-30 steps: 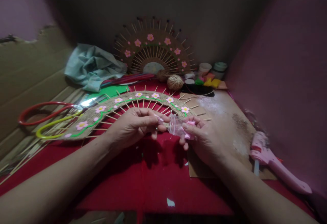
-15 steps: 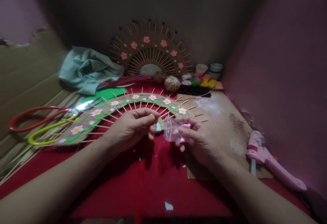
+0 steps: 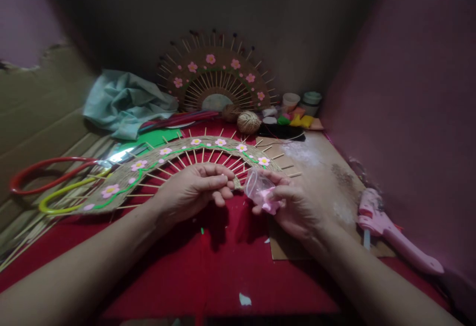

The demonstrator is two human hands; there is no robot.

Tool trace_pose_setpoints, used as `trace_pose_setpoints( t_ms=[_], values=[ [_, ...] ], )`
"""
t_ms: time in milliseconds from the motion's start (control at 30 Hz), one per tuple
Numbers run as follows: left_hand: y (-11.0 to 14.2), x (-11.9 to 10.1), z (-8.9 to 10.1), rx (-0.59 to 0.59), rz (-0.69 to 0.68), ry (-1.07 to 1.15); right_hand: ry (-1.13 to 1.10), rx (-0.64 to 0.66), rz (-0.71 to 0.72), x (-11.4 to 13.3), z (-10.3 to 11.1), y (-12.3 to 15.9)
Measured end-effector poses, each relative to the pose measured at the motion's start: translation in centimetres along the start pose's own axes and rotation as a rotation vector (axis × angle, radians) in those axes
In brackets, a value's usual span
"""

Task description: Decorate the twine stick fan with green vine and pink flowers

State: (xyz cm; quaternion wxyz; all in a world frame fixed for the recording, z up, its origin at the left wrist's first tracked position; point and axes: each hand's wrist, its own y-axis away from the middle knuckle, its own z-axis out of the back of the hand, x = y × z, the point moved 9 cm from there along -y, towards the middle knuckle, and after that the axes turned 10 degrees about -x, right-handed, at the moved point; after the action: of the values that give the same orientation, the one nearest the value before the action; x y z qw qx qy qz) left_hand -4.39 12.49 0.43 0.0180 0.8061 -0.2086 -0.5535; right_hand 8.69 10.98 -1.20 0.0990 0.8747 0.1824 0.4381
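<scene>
My right hand point(image 3: 293, 202) grips a small clear plastic bag point(image 3: 256, 183) with soft pink stuff, which looks like clay, inside it. The bag's mouth faces my left hand point(image 3: 201, 185). That hand is closed in a pinch, thumb against forefinger, and a tiny pale speck shows at the tips, too small to name. Behind both hands lies a twine-wrapped fan frame point(image 3: 178, 148) with thin sticks, a green wavy line and pink flowers with yellow centres. My hands hide part of its lower middle.
Large scissors point(image 3: 55, 180) with red and yellow handles lie at left. A pink glue gun point(image 3: 386, 232) rests at right beside a cardboard sheet point(image 3: 293, 251). A second flowered fan point(image 3: 219, 81) stands behind a twine ball point(image 3: 249, 123). A blue-green cloth point(image 3: 126, 103) is heaped at back left.
The bag has tilted in my right hand, with its pink contents lower and more visible. My left hand has shifted slightly down, still pinched. The whole view has moved a little left.
</scene>
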Motion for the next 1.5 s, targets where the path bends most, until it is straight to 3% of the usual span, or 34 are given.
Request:
trace_pose_setpoints(
  t_ms=[133, 633, 833, 967, 1133, 1333, 1500],
  values=[
    [0.2, 0.2, -0.2, 0.006, 0.029, -0.044, -0.052, -0.014, -0.076, -0.2, 0.1, 0.1],
    [0.2, -0.1, -0.7, 0.059, -0.008, -0.021, -0.03, -0.172, 0.172, 1.2, 1.6, -0.6],
    [1.5, 2.0, -1.6, 0.075, 0.064, -0.273, 0.027, -0.186, 0.297, 1.8, 1.2, 0.1],
    [2.1, 2.4, -2.1, -0.013, 0.038, -0.436, 0.081, -0.14, 0.341, 1.4, 0.5, 0.7],
    [2.0, 1.0, -1.5, -0.13, -0.06, -0.625, 0.2, -0.073, 0.251, 1.1, -0.4, 1.1],
    [2.0, 0.7, -2.0, -0.068, -0.078, -0.705, 0.407, -0.064, 0.133, 0.8, -0.4, 1.1],
    [2.1, 0.3, -2.4, -0.049, -0.144, -0.72, 0.456, -0.095, 0.152, 0.6, 0.0, 1.1]
  ],
)
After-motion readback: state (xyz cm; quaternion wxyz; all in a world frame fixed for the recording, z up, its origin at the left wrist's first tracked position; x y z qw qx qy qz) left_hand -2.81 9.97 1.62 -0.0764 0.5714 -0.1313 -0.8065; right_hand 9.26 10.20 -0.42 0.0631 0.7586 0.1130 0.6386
